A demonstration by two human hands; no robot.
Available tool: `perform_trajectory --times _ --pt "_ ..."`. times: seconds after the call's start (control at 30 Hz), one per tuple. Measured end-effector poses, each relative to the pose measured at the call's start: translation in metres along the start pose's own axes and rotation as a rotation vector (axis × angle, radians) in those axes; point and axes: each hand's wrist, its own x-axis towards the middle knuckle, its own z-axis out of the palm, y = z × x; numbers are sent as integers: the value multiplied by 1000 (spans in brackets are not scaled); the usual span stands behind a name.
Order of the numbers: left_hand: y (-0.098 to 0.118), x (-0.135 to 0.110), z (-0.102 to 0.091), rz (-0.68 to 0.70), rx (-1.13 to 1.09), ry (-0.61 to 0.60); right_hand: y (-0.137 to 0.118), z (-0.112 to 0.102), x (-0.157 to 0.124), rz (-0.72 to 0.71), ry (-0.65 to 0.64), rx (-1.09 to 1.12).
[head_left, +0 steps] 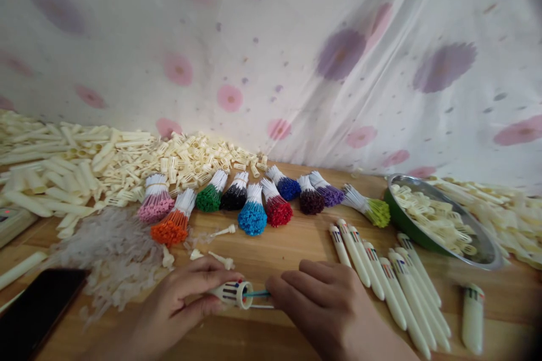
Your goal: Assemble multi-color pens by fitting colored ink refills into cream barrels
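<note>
My left hand (180,299) is closed round a cream multi-colour pen barrel (232,292), held sideways with its open end to the right. My right hand (326,299) pinches a thin blue refill (256,294) whose tip sits in that open end; a white refill (263,307) lies just below it. Both hands rest low over the wooden table (288,242). Behind them lie several bundles of coloured refills, among them orange (170,231), blue (252,217) and red (278,211).
A row of assembled cream pens (393,282) lies to the right, one more pen (473,318) apart. A green-sided metal bowl (402,220) holds cream parts. Heaps of cream barrels (63,163) and small parts (195,158) fill the left. A dark phone (38,307) lies at bottom left.
</note>
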Motion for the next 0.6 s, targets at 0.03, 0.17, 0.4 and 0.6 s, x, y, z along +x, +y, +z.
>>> perform_trajectory --times 0.03,0.17,0.4,0.6 --pt "0 0 0 4 -2 -1 0 -1 0 4 -9 -1" --pt "2 0 1 -2 1 12 0 -1 1 19 -13 4" --pt "0 1 1 -1 3 13 4 3 0 -17 -7 16" --pt "0 0 1 -15 25 4 2 3 0 -15 -16 27"
